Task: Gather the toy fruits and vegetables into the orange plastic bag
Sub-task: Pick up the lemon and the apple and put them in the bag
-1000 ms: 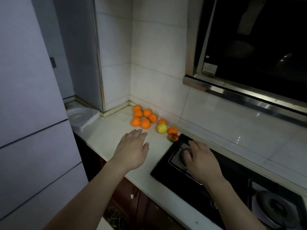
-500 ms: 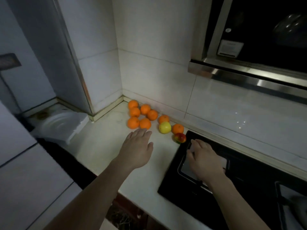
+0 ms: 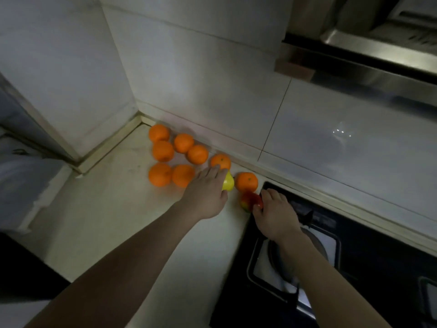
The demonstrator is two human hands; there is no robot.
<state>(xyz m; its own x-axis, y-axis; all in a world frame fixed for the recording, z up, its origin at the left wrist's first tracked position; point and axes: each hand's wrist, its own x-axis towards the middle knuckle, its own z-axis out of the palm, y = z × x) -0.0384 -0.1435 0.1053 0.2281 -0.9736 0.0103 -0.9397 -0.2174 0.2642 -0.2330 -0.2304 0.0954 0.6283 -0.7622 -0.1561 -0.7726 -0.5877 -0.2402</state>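
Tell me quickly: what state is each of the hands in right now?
Left hand: open, straight fingers over the yellow fruit.
Right hand: closed, pinching the red-green fruit.

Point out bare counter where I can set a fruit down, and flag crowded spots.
Widest bare patch: counter between the white foam block, the oranges and the left forearm. A narrower strip lies between that forearm and the stove. Crowded: along the back wall, oranges, yellow fruit and red-green fruit.

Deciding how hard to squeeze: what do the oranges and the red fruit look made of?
Oranges: likely plastic or foam, matte, uniformly bright orange skin; cannot tell which. Red fruit: probably plastic, slightly glossy, red blending to green; partly covered by right hand.
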